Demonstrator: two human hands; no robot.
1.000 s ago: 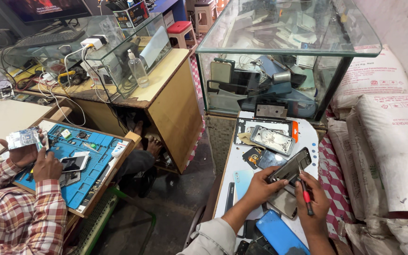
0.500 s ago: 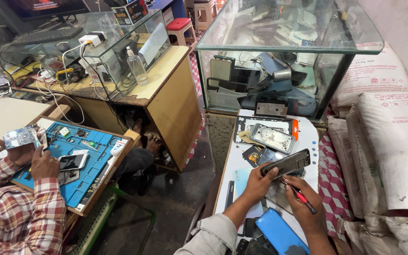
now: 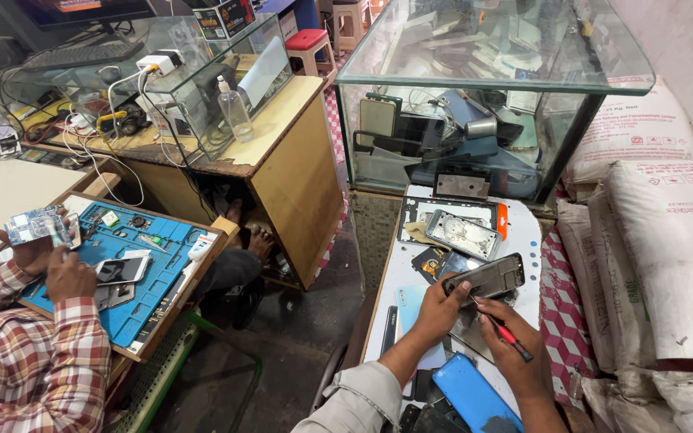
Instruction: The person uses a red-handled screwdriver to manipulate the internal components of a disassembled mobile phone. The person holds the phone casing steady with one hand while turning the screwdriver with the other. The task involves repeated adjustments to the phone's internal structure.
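One phone frame [image 3: 487, 277] gripped in the left hand [image 3: 441, 306], one screwdriver [image 3: 507, 334] pinched by the right hand [image 3: 513, 346], perhaps three more phones [image 3: 463, 233] lying nearby.

the tip of the red-handled screwdriver [image 3: 508, 335] is hidden behind the dark opened phone frame [image 3: 487, 277], so where it touches cannot be told, and the left hand [image 3: 436, 309] covers that frame's near end. the long blue phone back cover [image 3: 475, 396] runs off the bottom edge beside the right hand [image 3: 509, 353]. the things inside the glass display case [image 3: 475, 88] blur behind reflections, and the co-worker in the red checked sleeve [image 3: 38, 361] is cut off by the left edge.
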